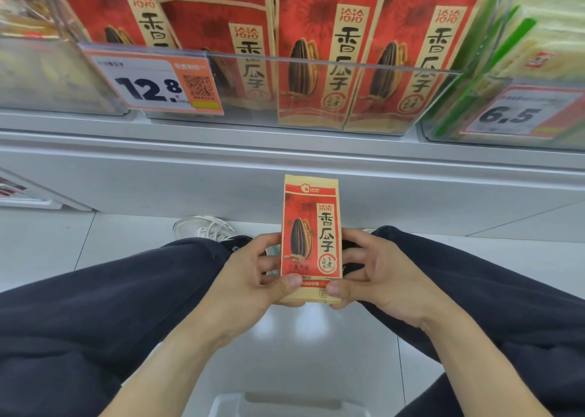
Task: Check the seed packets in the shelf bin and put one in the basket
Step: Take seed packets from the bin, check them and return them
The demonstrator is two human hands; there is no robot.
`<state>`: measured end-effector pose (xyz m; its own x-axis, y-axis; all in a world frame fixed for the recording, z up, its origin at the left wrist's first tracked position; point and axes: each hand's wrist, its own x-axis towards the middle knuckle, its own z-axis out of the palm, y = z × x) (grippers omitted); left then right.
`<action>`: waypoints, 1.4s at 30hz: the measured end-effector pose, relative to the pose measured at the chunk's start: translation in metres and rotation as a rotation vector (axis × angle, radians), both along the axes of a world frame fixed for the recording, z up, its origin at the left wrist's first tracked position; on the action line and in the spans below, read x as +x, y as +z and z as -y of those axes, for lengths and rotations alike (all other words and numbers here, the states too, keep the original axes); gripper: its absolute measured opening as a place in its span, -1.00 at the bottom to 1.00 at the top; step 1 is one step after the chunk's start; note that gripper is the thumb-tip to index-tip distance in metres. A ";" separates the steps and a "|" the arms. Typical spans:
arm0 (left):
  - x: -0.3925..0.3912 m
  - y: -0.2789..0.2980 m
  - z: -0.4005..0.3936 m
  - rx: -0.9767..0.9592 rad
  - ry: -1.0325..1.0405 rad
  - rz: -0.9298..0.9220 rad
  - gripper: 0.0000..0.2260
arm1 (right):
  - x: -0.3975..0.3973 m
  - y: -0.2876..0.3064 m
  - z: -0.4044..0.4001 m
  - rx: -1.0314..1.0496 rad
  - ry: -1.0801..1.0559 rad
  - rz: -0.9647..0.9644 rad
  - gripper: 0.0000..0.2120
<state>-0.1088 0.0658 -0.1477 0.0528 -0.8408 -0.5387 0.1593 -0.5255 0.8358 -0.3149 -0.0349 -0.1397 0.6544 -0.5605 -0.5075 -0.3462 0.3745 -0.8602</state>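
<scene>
A red and tan seed packet (311, 239) with a sunflower seed picture stands upright in front of me, below the shelf. My left hand (250, 277) grips its lower left edge, thumb on the front. My right hand (376, 274) grips its lower right edge the same way. Above, a clear shelf bin (332, 65) holds several more of the same packets (319, 46) standing upright. A pale, partly see-through basket rim (285, 401) shows at the bottom edge, below my hands.
A price tag reading 12.8 (155, 82) hangs on the bin front. Green packets (493, 68) fill a bin to the right, tagged 6.5 (522, 112). The grey shelf ledge (285, 150) runs across. My legs in dark trousers flank the hands; a white shoe (202, 228) rests on the tiled floor.
</scene>
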 end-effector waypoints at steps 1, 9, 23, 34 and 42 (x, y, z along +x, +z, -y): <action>0.000 0.000 0.001 -0.005 0.010 -0.002 -0.54 | -0.001 0.001 0.001 -0.003 0.017 0.005 -0.33; 0.000 0.004 0.004 -0.052 0.021 -0.095 -0.64 | -0.007 -0.001 0.008 -0.035 0.060 -0.016 -0.31; -0.021 -0.013 -0.003 -0.262 -0.203 0.586 -0.80 | 0.029 -0.030 -0.022 -0.087 -0.139 -0.010 -0.58; -0.023 -0.009 -0.002 -0.217 0.095 0.576 -0.85 | 0.030 -0.025 -0.026 -0.124 -0.068 -0.074 -0.59; -0.024 -0.004 0.000 -0.254 0.030 0.658 -0.90 | 0.039 -0.016 -0.041 -0.362 -0.354 -0.063 -0.46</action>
<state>-0.1329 0.0659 -0.1519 0.3254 -0.9293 -0.1746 -0.4100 -0.3051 0.8596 -0.2757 0.0058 -0.1561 0.3670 -0.8894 -0.2724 -0.3073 0.1604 -0.9380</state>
